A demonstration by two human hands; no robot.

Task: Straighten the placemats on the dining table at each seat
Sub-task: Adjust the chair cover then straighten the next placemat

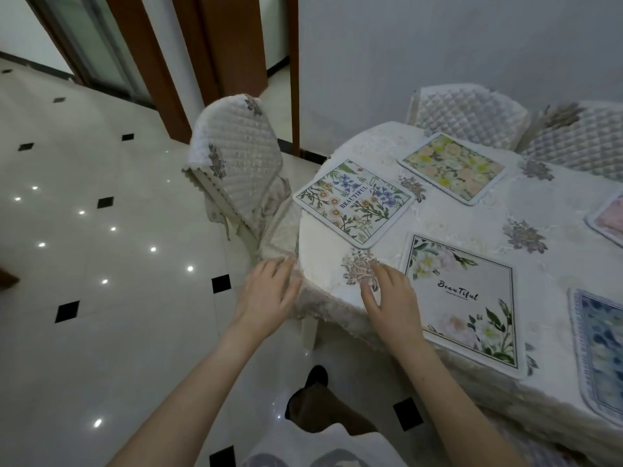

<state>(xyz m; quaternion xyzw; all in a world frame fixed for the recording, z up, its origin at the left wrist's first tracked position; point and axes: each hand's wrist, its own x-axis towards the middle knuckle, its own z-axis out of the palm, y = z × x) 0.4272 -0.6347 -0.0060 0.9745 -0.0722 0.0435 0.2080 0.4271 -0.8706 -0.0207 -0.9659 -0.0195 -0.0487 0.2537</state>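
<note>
Cream lace tablecloth (455,224) covers the dining table, and both hands hover at its near corner with fingers spread, gripping nothing. Left hand (269,294) hangs just off the table edge; right hand (391,298) rests over an embroidered flower, just beside the left border of the white "Beautiful" placemat (465,305). Beyond the fingers lies the blue-flowered placemat (354,202), tilted, one corner overhanging the edge. Farther off sits the yellow floral placemat (451,168), near a quilted chair (236,163).

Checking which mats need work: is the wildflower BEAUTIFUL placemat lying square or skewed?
Skewed: the wildflower placemat lies flat but turned diagonal to the table edge.
</note>
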